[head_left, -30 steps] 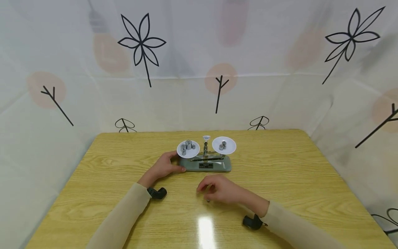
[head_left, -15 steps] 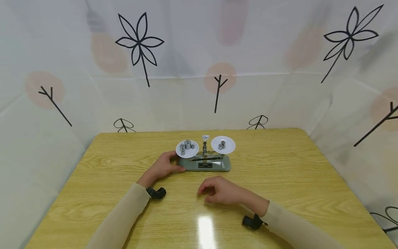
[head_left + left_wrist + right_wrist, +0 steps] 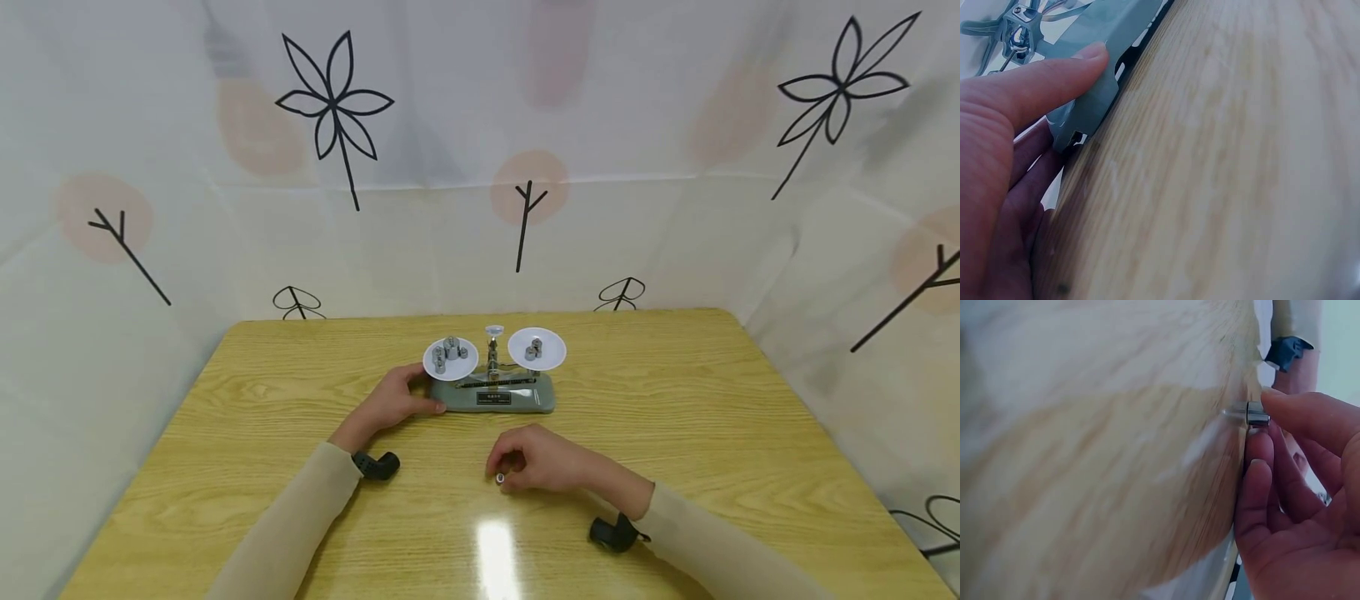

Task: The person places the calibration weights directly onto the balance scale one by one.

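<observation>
A small balance scale [image 3: 492,397] with a grey-green base stands towards the back of the table. My left hand [image 3: 395,398] grips the left end of its base; in the left wrist view the thumb [image 3: 1060,78] lies across the edge and the fingers reach under the far side. On the left pan [image 3: 452,372] sit several metal weights [image 3: 452,348]; the right pan [image 3: 552,354] bears a few more [image 3: 532,351]. Nearer the front, my right hand [image 3: 536,458] pinches a small shiny weight [image 3: 1257,414] between thumb and finger, low at the tabletop.
The wood-grain table [image 3: 675,433] reaches back to a patterned cloth [image 3: 442,250] that hangs behind and at the sides. A black camera mount [image 3: 377,466] is on the left wrist and another [image 3: 613,533] on the right.
The right hand has shifted slightly to the right, and the small weight now shows between its fingertips. The left hand stays at the scale. The camera view has drifted a little.
</observation>
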Demonstrator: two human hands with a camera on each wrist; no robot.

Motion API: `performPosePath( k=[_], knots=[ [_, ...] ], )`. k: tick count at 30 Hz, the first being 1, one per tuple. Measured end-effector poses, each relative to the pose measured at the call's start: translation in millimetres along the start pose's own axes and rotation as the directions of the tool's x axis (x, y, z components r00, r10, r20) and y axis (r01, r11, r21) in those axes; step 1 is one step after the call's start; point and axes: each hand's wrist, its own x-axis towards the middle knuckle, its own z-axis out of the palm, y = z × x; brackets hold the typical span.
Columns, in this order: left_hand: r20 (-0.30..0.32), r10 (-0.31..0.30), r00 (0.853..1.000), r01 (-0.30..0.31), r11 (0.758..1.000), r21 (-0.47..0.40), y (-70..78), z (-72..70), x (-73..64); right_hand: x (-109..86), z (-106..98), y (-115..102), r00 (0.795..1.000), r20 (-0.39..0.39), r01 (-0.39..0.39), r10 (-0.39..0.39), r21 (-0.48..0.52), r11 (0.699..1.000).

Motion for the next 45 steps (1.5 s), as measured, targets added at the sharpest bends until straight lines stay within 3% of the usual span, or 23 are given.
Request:
performPosePath(
  k=[5,7,30,35,42,45],
  knots=[
    [-0.011,0.004,1.000,-0.004,1.000,0.002,-25.1,4.0,8.5,0.1,-0.3,0.1,1.000,0.002,-0.003,0.003,-0.006,1.000],
    [-0.012,0.006,1.000,-0.006,1.000,-0.005,-27.7,4.1,9.3,0.2,-0.2,0.3,1.000,0.002,-0.002,0.002,-0.009,1.000],
    [-0.014,0.020,1.000,-0.020,1.000,0.000,-31.0,3.0,9.9,-0.2,-0.5,2.6,1.000,-0.009,0.009,-0.010,-0.043,0.999],
    [-0.009,0.011,1.000,-0.011,1.000,0.004,-26.2,3.3,8.6,-1.3,-2.2,2.2,1.000,-0.027,-0.018,0.016,-0.041,0.999],
    [0.007,0.027,1.000,-0.027,1.000,-0.001,9.6,-2.1,-4.3,-3.2,-7.1,0.4,0.999,-0.048,-0.028,0.026,-0.055,0.998],
    [0.002,0.031,1.000,-0.031,1.000,0.001,12.3,-2.3,-5.6,-4.0,-10.8,-0.5,0.998,-0.060,-0.021,0.016,-0.080,0.997]
  ],
)
